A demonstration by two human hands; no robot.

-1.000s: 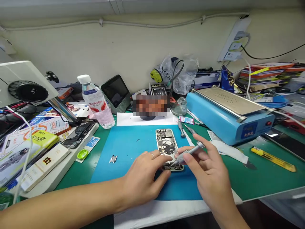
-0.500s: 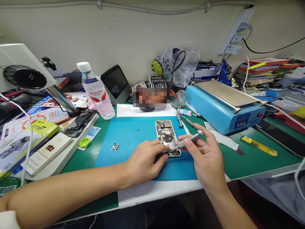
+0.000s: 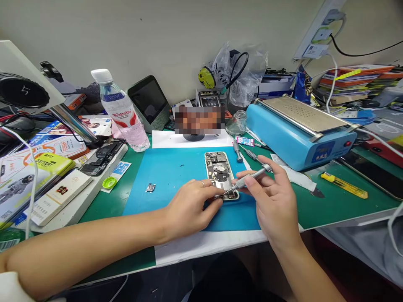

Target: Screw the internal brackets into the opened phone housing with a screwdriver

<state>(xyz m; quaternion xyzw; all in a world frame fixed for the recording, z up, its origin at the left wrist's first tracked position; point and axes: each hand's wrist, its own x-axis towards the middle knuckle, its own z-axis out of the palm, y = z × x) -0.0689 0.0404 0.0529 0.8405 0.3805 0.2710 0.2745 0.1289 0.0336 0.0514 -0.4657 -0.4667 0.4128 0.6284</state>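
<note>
An opened phone [image 3: 222,170] with its inner parts bare lies on a blue mat [image 3: 163,167]. My right hand [image 3: 273,197] grips a slim silver screwdriver [image 3: 248,180], tilted so that its tip points down-left at the phone's lower end. At the phone's lower left corner is my left hand [image 3: 192,205], thumb and forefinger pinched together. Something small and dark shows between those fingertips; I cannot make out what. A small metal phone part [image 3: 150,187] rests on the mat to the left. Two more screwdrivers lie beyond my right hand, one of them a short grey screwdriver [image 3: 237,152].
A blue heating-plate machine [image 3: 299,134] stands at the back right, with a yellow cutter knife [image 3: 344,185] in front of it. A water bottle [image 3: 124,115], a metal stand [image 3: 74,121] and boxes crowd the left. A glass jar [image 3: 236,123] is behind the mat.
The view has tilted down slightly, so the wall and bench items shift in the picture. Both hands stay at the phone's lower end; the screwdriver tip has shifted slightly left.
</note>
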